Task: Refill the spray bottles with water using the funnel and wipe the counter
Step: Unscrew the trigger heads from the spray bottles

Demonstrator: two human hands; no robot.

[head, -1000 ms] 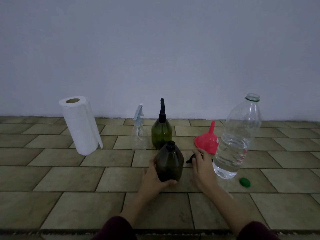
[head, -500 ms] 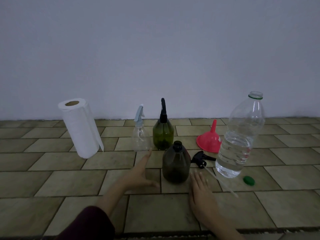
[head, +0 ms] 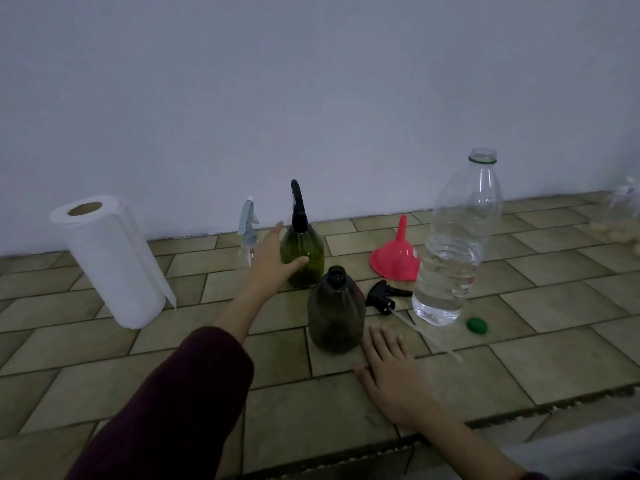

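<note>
So the dark open bottle (head: 335, 310) stands upright on the tiled counter (head: 554, 306) with its neck uncapped, and everything else sits around it. Just behind it and slightly left is the green spray bottle (head: 304, 254) with its black sprayer on top. The left hand (head: 273, 261) reaches out there with fingers straight and spread wide, thumb lying across the green bottle's front, so it touches the bottle but isn't wrapped around it. Behind that hand stands the clear spray bottle (head: 248, 237) with a pale blue trigger, partly hidden.

The right hand (head: 391, 372) lies flat on the counter just right of the dark bottle's base, fingers straight and relaxed, holding nothing. Right of the dark bottle lies the black sprayer head (head: 382, 297) on its side, its thin white tube (head: 429, 336) trailing toward the front. Behind that sits the red funnel (head: 396, 256), wide end down and spout up. Further right stands the big water bottle (head: 453, 244), cap off, about 1/2 full, with the green cap (head: 477, 325) lying near its base.

Well to the left of the dark bottle stands the paper towel roll (head: 107, 261), upright, with 1 loose sheet hanging off.
</note>
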